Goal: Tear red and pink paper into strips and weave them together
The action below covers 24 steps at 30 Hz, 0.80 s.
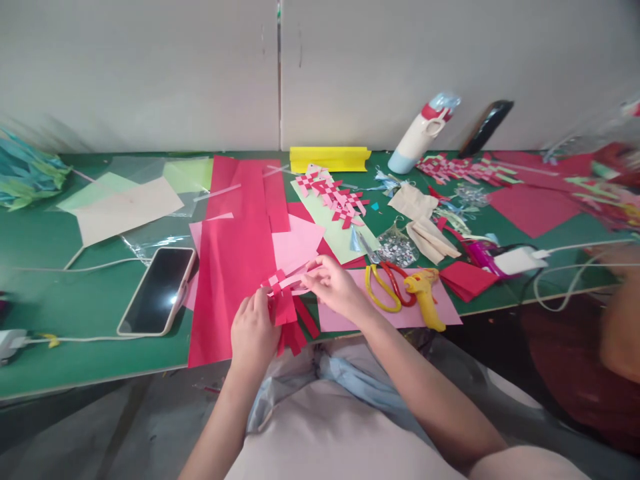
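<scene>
A small red and pink woven paper piece (pixel 284 303) is at the table's front edge, its loose red strips hanging down. My left hand (pixel 256 330) is closed on its left side. With thumb and fingers pinched, my right hand (pixel 333 288) grips a pink paper strip (pixel 295 283) that runs out of the weave. Red paper sheets (pixel 225 267) lie under and behind my left hand. Just beyond, several finished-looking red and pink woven pieces (pixel 334 198) rest on a light green sheet (pixel 345 245).
Scissors (pixel 383 293) and a yellow glue gun (pixel 424 293) lie on pink paper to the right. A phone (pixel 159 291) is at left. A bottle (pixel 423 133) stands at the back. White cables (pixel 590 250) cross the right side, near another person's arm (pixel 623 313).
</scene>
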{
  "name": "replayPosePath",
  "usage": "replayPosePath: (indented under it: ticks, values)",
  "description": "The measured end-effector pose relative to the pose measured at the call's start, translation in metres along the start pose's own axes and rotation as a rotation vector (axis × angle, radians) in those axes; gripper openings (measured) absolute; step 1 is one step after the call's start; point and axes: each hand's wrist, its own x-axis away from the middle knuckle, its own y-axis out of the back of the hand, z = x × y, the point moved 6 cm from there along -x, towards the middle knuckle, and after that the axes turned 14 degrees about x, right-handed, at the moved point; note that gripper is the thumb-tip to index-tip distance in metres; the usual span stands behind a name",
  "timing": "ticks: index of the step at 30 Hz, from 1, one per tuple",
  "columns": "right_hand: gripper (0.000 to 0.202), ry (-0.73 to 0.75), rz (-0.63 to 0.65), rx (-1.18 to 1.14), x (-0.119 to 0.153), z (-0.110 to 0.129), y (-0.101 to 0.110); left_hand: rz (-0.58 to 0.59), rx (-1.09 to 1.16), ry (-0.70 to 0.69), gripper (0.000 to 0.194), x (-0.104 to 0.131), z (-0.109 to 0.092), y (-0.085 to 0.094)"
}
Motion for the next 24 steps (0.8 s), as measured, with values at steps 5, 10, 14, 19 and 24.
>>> replayPosePath:
  ticks: [5,10,14,19,24]
  values:
    - [0.019,0.287,-0.197,0.321,0.005,0.031,0.037,0.018,-0.023,0.034,0.029,-0.002,-0.002,0.001]
    - [0.030,0.639,0.084,0.482,0.020,0.057,0.016,0.029,-0.042,0.003,0.031,-0.004,-0.004,0.000]
    - [0.038,0.727,0.092,0.606,0.024,0.055,-0.006,0.000,-0.044,0.020,0.027,-0.005,-0.002,-0.002]
    - [0.017,0.774,-0.041,0.611,0.024,0.056,-0.020,0.028,-0.033,0.038,0.020,-0.003,-0.003,-0.003]
    - [0.010,0.711,-0.136,0.476,0.018,0.051,-0.013,-0.011,-0.029,0.019,0.022,0.000,-0.002,-0.002]
